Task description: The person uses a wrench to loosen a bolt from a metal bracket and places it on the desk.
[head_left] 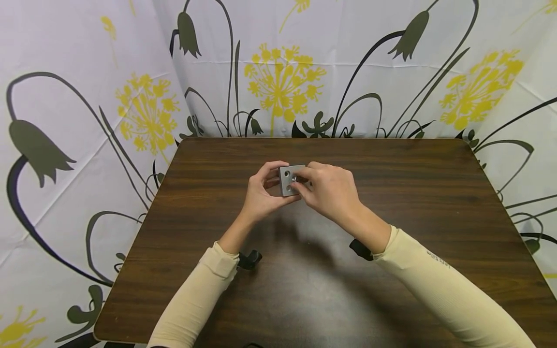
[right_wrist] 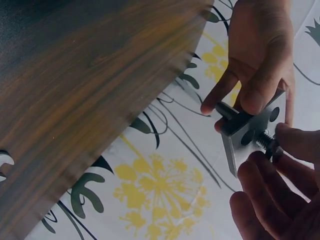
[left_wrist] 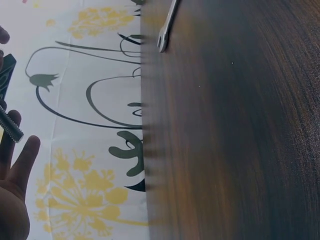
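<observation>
A grey metal block (head_left: 283, 182) with round holes is held up over the table between the two hands. My left hand (head_left: 260, 194) grips it by its edges, thumb below and fingers above. My right hand (head_left: 332, 189) pinches a bolt (right_wrist: 266, 142) at the block's face; its threads show between the fingertips and a hole. From the block's other side a dark shaft (right_wrist: 228, 111) sticks out, seen in the right wrist view. In the left wrist view a threaded end (left_wrist: 10, 128) pokes out beside the left fingers.
A wrench (left_wrist: 167, 31) lies on the brown wooden table (head_left: 209, 169), seen at the top of the left wrist view. Behind and beside the table hangs a white curtain (head_left: 348, 29) with flower prints. Both wrists carry dark camera mounts (head_left: 250, 260).
</observation>
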`<state>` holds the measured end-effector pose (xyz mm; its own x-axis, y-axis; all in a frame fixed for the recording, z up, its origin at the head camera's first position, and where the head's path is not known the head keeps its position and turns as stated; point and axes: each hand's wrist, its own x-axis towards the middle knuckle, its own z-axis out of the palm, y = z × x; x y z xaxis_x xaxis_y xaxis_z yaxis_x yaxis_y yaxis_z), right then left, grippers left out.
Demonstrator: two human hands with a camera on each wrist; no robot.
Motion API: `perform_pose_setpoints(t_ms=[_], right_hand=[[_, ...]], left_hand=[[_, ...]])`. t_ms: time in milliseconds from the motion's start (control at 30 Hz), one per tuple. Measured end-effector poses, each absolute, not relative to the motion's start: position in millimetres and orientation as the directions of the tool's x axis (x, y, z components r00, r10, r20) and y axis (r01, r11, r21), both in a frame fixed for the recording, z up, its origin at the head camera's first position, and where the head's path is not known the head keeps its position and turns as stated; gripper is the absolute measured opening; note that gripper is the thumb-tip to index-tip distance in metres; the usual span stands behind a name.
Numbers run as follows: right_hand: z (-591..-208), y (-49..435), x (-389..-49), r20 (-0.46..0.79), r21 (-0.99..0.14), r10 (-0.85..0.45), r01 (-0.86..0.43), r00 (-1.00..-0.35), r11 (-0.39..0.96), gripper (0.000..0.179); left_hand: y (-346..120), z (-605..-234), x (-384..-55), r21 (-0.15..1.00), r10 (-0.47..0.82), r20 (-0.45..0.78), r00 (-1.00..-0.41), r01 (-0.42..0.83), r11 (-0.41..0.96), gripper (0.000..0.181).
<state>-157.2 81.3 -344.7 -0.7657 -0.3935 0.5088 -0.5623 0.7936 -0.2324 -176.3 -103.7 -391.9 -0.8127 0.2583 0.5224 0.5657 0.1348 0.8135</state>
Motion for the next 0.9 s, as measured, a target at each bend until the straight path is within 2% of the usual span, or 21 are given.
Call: perform_pose_setpoints(t_ms=[267,500,733,900], right_hand=[[-346.4,81.6,-158.1,0.535,-0.262,-0.361,-0.557,-0.763,0.788,0.028],[-347.3,82.2,-157.9,0.534,-0.224,-0.412,-0.593,-0.738,0.773,0.022],[-347.9,82.7,-159.1,0.553,-0.274,-0.353,-0.565,-0.755,0.778,0.025],[-346.7,83.6,-158.3,0.535,-0.243,-0.401,-0.59,-0.743,0.77,0.018]], left_hand=[[-104.3,-392.3,-176.5,0.813,0.26,0.525,-0.81,0.568,0.129,0.065],[-103.2,-392.1,-176.3,0.808,0.253,0.538,-0.804,0.578,0.116,0.065],[-102.1,-393.1,-177.1,0.807,0.246,0.544,-0.802,0.58,0.107,0.065],[-101.9,-393.3,-176.9,0.806,0.244,0.542,-0.804,0.58,0.12,0.065]])
